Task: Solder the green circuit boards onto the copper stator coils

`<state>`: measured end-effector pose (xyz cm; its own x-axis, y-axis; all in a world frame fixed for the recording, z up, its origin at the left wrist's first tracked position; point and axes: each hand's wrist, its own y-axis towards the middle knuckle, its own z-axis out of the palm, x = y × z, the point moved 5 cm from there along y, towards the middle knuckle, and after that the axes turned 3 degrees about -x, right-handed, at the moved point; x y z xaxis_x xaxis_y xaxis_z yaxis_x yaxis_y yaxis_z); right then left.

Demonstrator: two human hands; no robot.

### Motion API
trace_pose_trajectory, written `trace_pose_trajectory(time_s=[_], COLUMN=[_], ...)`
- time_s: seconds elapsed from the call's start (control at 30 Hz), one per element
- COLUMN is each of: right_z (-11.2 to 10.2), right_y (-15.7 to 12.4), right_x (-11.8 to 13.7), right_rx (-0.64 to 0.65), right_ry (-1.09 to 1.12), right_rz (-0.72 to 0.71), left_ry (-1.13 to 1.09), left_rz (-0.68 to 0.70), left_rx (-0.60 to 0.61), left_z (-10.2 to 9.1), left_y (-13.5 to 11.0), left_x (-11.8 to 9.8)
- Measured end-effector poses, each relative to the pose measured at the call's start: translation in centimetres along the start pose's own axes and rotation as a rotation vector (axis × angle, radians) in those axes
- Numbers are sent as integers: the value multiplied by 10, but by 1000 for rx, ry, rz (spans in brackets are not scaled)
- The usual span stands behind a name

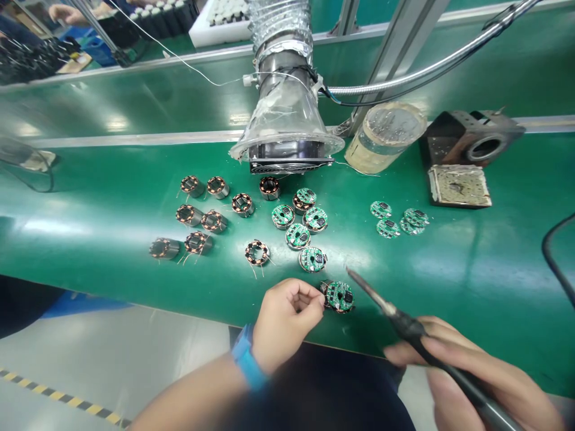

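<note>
My right hand [467,365] is wrapped round a soldering iron [408,326], its tip pointing up and left over the bench. In front of me, a motor stator with a round green circuit board [340,296] on top sits near the bench's front edge. My left hand [291,314], with a blue band at the wrist, pinches at the left side of that stator; exactly what lies between the fingertips is partly hidden. Just behind stand several more stators with boards, one being the board-topped stator [312,260]. A bare copper-wound stator [257,254] with loose wire ends is to the left.
More bare stators [214,221] stand at the left. Several loose circuit boards [399,219] lie at the right. Behind are a clear fume hood with a fan [290,143], a round container [384,137], and an iron stand with a sponge [460,184]. A person's hand shows far back.
</note>
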<state>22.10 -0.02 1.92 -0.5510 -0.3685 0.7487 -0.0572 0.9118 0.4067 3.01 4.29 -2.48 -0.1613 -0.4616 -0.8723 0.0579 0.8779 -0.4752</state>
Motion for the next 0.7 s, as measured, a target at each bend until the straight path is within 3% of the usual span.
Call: trace_pose_trajectory(time_s=[0.1, 0.2, 0.37, 0.6, 0.7], right_z=[28, 47, 46, 43, 44], right_y=[12, 18, 15, 14, 16], right_x=[5, 1, -9, -12, -10], right_rx=[-6, -31, 33, 39, 47], right_ry=[-88, -113, 37, 86, 59], right_rz=[-89, -72, -1, -37, -71], left_ry=[9, 15, -79, -20, 173], left_rz=[-20, -38, 4, 276, 564], left_rx=[-27, -42, -65, -158, -171], left_z=[2, 4, 3, 8, 3], left_y=[-2, -6, -7, 1, -2], left_x=[-2, -4, -1, -11, -24])
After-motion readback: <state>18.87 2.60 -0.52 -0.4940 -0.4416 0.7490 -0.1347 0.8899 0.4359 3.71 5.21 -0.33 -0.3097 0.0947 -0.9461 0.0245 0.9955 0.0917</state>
